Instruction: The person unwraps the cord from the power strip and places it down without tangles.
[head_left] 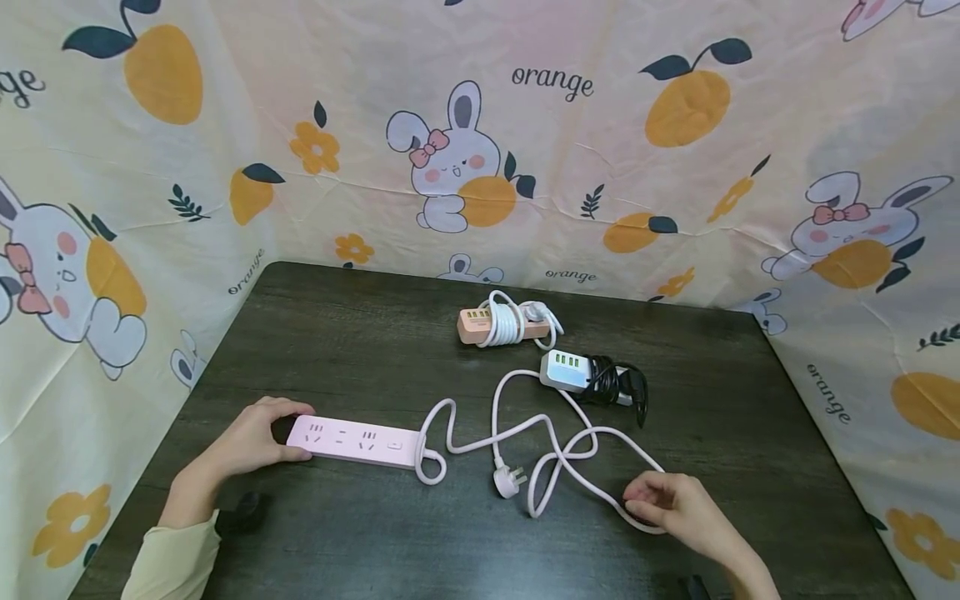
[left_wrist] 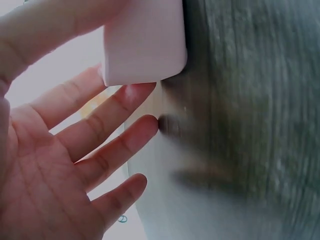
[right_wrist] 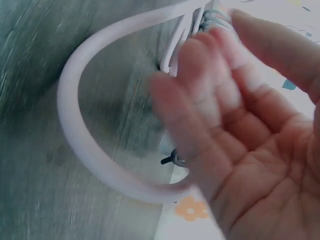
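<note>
A pink power strip (head_left: 352,440) lies on the dark table, its outlets facing up. My left hand (head_left: 258,433) grips its left end between thumb and fingers; the left wrist view shows the strip's end (left_wrist: 145,45) up close, with the lower fingers spread. From the strip's right end a pale pink cord (head_left: 525,427) runs in loose loops to a plug (head_left: 508,481). My right hand (head_left: 671,504) is over the cord's right-hand loop, fingers loosely bent. In the right wrist view the cord (right_wrist: 72,100) curves beside the blurred fingers, and nothing shows between them.
Behind the cord sits a white and blue power strip (head_left: 566,370) wrapped in black cable (head_left: 603,382). Farther back is an orange strip (head_left: 474,326) with white cable (head_left: 506,323) wound round it. A printed cloth (head_left: 570,150) surrounds the table (head_left: 360,333).
</note>
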